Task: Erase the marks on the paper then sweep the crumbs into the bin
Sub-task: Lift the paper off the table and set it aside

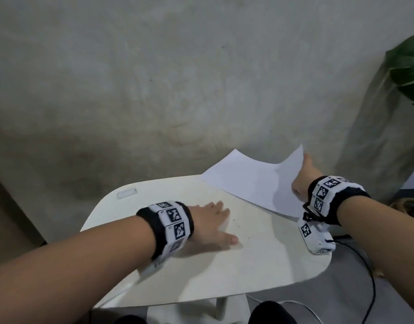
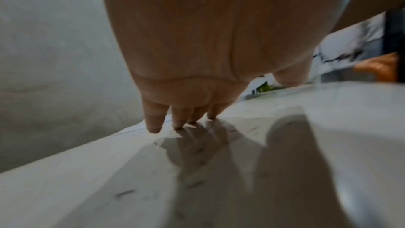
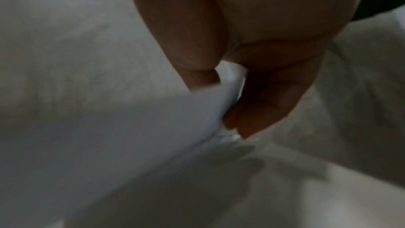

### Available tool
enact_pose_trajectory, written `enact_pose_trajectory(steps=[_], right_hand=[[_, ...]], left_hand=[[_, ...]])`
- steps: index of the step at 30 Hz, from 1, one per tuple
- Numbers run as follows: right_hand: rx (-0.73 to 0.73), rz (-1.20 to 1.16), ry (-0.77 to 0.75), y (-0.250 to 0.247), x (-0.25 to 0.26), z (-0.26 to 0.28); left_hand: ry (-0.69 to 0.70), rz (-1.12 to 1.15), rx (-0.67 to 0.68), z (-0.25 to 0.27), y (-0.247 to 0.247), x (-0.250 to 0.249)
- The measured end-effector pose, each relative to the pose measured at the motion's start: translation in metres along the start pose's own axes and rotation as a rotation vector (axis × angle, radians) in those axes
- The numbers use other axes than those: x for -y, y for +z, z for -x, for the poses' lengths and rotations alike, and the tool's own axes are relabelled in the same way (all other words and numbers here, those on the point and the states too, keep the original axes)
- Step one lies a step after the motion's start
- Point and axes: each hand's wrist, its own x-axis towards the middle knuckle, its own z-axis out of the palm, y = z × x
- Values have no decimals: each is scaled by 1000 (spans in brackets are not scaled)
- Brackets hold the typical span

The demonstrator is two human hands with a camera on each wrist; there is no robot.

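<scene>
1. Head view, right of centre: the right hand [image 1: 301, 181] pinches the paper [image 1: 252, 181], lifting its far edge off the tabletop [image 1: 224, 265].
2. Left hand [image 1: 210, 220] lies flat, fingers straight, near small dark crumbs [image 1: 236, 226].
3. Left wrist view alone shows fingertips [image 2: 154, 127] touching the tabletop.

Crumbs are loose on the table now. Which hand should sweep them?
Left. The left hand lies flat on the white table beside the dark crumbs; the right hand pinches the white paper sheet.
</scene>
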Motion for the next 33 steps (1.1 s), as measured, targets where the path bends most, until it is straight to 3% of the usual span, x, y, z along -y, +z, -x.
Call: enact_pose_trajectory(steps=[2,4,9,11,16,19,22,23,25,29,33], right_hand=[[40,226,-16,-1,3,4],[85,380,-70,0,0,-2],[175,680,-117,2,-1,-1],[223,766,-140,4,-1,1],[269,999,-136,8,1,5],[213,1120,-157,8,2,9],[176,1140,-61,15,-5,-4],[160,1092,15,16,-10,-12],[138,1025,127,19,-22,-33],[89,1045,45,7,-1,0],[74,1164,-53,-1,15,29]], left_hand=[[127,9,52,8,2,-1],[121,60,31,11,0,11],[-378,42,-168,-16,-13,64],[-433,67,-137,-24,-11,69],[-212,29,-61,-21,-2,43],[-44,-21,-5,-6,1,23],[122,-14,40,10,1,17],[131,1,25,12,-2,20],[20,-1,-46,5,-9,28],[-282,-44,-156,-25,-13,50],[-225,-57,-193,-41,-4,33]])
